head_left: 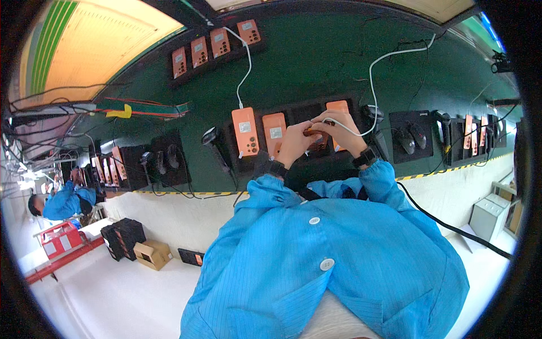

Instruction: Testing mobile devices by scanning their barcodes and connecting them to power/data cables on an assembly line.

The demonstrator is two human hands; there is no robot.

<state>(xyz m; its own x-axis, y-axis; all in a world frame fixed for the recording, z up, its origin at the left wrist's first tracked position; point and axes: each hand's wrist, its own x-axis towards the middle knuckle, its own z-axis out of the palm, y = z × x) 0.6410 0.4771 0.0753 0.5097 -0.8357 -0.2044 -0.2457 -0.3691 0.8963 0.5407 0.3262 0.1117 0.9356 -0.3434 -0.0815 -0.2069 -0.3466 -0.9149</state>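
My left hand (294, 142) and my right hand (342, 134) meet over a black tray (244, 165) of orange phones. The left fingers are closed around a phone (319, 141) that my hands mostly cover. My right hand pinches the end of a white cable (372, 85), which loops in from the upper right; its plug is hidden by the fingers. Left of my hands, one orange phone (245, 132) has a white charging cable (241, 90) in its top end. Beside it sits another orange phone (274, 129), and a third phone (337, 107) shows behind my right hand.
Barcode scanners (212, 138) flank the tray on the green bench (305, 62). Farther back is a second tray of orange phones (199, 52). Computer mice (411, 137) rest on a dark pad at right. A co-worker in blue (70, 200) is at far left.
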